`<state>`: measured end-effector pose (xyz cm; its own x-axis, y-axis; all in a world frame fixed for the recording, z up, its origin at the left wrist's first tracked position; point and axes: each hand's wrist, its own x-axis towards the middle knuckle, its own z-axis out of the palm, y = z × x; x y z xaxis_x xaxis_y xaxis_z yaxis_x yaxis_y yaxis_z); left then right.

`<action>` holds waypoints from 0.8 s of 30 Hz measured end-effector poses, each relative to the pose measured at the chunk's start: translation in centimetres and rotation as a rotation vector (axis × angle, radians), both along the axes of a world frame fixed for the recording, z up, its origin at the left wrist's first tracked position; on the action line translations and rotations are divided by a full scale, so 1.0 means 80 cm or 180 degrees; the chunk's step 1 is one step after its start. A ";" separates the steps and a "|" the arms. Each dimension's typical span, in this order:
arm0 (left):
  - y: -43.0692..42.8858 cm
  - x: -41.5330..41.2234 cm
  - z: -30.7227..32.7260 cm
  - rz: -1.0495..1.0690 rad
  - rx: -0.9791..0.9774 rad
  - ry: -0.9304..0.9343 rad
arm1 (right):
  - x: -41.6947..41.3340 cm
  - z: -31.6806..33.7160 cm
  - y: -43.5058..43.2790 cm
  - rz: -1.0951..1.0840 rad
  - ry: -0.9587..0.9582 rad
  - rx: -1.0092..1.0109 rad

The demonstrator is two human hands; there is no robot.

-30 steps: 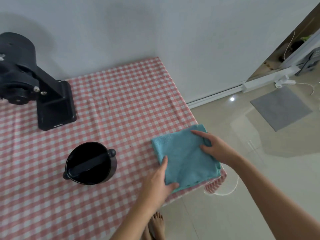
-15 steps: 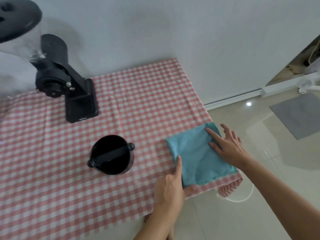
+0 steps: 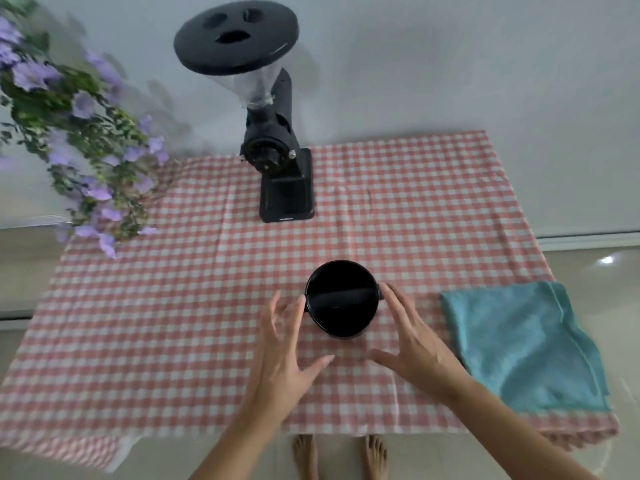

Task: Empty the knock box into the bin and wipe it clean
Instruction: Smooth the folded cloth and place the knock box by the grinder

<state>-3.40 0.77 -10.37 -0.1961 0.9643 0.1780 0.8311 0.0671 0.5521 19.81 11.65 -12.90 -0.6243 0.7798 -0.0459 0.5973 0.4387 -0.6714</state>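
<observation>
While both bare hands hover with fingers spread, one round black knock box (image 3: 342,298) stands upright near the middle of the counter (image 3: 173,306), its open mouth facing up. The single dark bar across its mouth runs left to right, ending in a small knob on each side of the rim. The left hand (image 3: 284,344) sits just beside the box's left side and the right hand (image 3: 410,337) just beside its right, palms turned toward each other; neither has closed on the box, and whether any fingertip touches it cannot be told.

One folded teal terry cloth (image 3: 526,344) lies flat at the right end of the counter, apart from the box. One black coffee grinder (image 3: 277,143) with a clear hopper and a round black lid stands at the back against the wall. One spray of purple flowers with green leaves (image 3: 79,133), blurred, hangs over the back left corner.

A red-and-white checked tablecloth covers the counter. The wall behind is pale grey, the floor pale glossy tile, and two bare feet (image 3: 341,455) show below the front edge.
</observation>
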 end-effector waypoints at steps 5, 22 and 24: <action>0.031 -0.002 -0.012 -0.0299 -0.0200 -0.0004 | -0.022 -0.003 0.018 -0.0075 0.0163 0.0114; 0.118 -0.121 0.006 -0.0373 -0.0023 -0.0109 | -0.151 0.030 0.083 -0.0054 0.0237 0.0344; 0.131 -0.143 0.006 -0.0323 -0.0024 -0.0034 | -0.176 0.033 0.095 -0.0044 0.0277 0.0326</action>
<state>-14.81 11.28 -9.88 -0.0992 0.9806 0.1691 0.8279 -0.0129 0.5608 5.72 19.24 -10.29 -0.6117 0.7861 0.0885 0.5450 0.4999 -0.6731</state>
